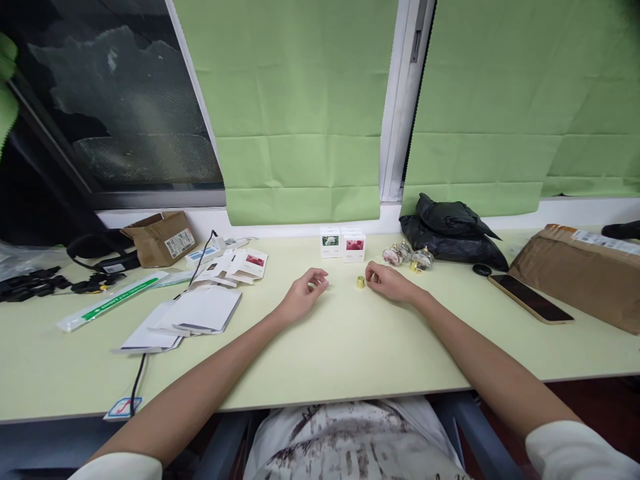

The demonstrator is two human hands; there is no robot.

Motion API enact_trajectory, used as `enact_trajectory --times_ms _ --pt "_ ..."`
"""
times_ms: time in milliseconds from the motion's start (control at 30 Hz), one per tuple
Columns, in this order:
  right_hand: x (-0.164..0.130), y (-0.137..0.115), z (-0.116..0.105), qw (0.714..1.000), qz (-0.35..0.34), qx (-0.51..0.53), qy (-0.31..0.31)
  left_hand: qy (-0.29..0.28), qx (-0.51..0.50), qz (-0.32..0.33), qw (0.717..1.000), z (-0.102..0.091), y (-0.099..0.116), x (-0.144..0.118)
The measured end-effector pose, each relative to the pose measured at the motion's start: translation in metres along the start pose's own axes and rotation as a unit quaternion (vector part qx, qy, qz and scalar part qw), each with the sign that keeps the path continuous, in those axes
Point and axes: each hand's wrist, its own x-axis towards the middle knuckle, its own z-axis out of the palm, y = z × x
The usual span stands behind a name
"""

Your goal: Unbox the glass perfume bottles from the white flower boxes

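Hanging across the window wall: green blinds [305, 113], their tops cropped. Below: one pale yellow-green table [345, 347], both ends out of frame. On it, by size: one brown parcel [580, 273], far right; black plastic bags [450, 230], stacked; one brown carton [163, 241], left; white flattened boxes [205, 308], overlapping; one phone [533, 299], screen dark. Above the surface: left hand [305, 293], loosely curled, thumb apart, nothing seen in its grasp; right hand [387, 281], fingers bunched narrow. Smaller: upright flower-printed boxes [354, 247], near the wall; glass bottles [393, 255], beyond the right hand; one gold cylinder [361, 282], between the hands, just beside the right fingertips. Obscured: the view through the dark window pane [130, 107]; the parcel's right end, cut off; the bags' contents; the bottles' outlines, overlapping; whether the right fingers pinch anything, cannot be told.
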Motion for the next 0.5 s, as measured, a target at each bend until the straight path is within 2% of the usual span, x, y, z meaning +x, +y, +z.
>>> enact_trajectory --times_ms 133,267,367,500 --pt "0.002 0.012 0.0 0.998 -0.014 -0.06 0.019 -0.003 -0.001 0.002 1.0 0.0 0.001 0.0" --pt "0.005 0.032 -0.003 0.983 0.048 -0.164 0.072 -0.006 -0.002 0.006 1.0 -0.001 0.001 -0.001" --pt "0.006 0.045 -0.006 0.975 0.083 -0.186 0.088 -0.01 0.002 0.005 1.0 -0.001 0.001 -0.001" --pt "0.009 0.05 -0.007 0.967 0.106 -0.207 0.1 -0.013 0.003 0.006 1.0 -0.001 0.001 -0.001"
